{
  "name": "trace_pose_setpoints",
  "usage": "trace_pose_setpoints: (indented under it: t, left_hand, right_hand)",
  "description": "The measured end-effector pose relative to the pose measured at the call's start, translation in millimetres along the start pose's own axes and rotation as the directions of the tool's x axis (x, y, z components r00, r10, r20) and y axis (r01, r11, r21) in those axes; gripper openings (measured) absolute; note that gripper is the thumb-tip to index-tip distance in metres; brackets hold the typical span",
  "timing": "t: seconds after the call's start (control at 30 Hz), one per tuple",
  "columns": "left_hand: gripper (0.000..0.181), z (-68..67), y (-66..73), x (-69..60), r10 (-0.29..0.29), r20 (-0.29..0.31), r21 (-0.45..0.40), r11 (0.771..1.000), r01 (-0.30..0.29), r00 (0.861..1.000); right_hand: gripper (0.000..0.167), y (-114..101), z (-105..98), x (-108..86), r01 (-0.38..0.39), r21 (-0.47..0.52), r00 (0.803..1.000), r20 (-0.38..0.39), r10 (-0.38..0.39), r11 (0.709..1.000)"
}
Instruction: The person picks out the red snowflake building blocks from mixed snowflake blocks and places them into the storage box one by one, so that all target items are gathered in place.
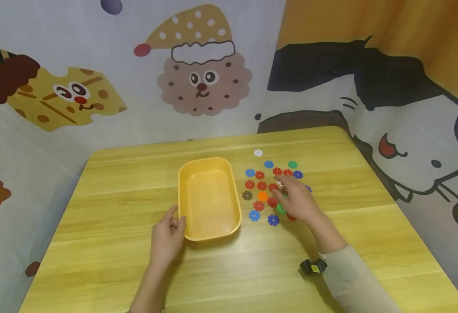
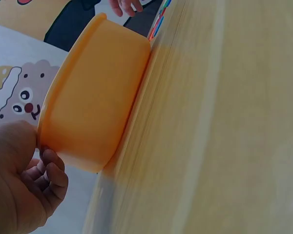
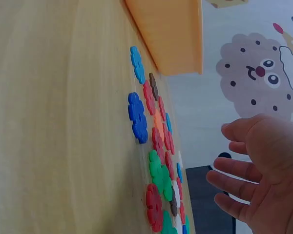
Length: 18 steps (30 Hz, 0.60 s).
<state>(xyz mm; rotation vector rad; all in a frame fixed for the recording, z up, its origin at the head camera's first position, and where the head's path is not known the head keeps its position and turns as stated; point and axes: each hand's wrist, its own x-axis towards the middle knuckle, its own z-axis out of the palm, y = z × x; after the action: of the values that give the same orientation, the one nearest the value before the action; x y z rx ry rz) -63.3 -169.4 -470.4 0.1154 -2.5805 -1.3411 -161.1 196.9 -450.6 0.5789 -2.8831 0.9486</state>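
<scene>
A yellow plastic tray point(image 1: 210, 201) with nothing in it stands on the table left of a spread of discs. My left hand point(image 1: 167, 240) pinches its near left rim, the thumb over the edge and the fingers curled against the outer wall, as the left wrist view shows. Over the notched plastic snowflake discs, my right hand point(image 1: 297, 199) hovers with fingers loosely extended, holding nothing. Red discs point(image 1: 262, 186) are the most common; a dark blue disc point(image 1: 273, 220), an orange disc point(image 1: 263, 197) and a white disc point(image 1: 258, 153) lie among them. My right hand hides some discs.
The wood-grain table point(image 1: 111, 217) meets a cartoon-printed cloth point(image 1: 135, 117) at the back and sides. A black strap-like device point(image 1: 313, 266) sits by my right sleeve. In the right wrist view, green discs point(image 3: 160, 173) overlap.
</scene>
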Motion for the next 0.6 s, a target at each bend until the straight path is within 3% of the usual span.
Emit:
trace_pose_setpoints:
  t: [0.6]
  left_hand:
    - [0.045,0.8,-0.6,1.6,-0.025,0.012,-0.029,0.999,0.026,1.0]
  right_hand:
    - [0.046,18.8,15.1,17.5,-0.106,-0.058,0.991,0.071,0.11,0.993]
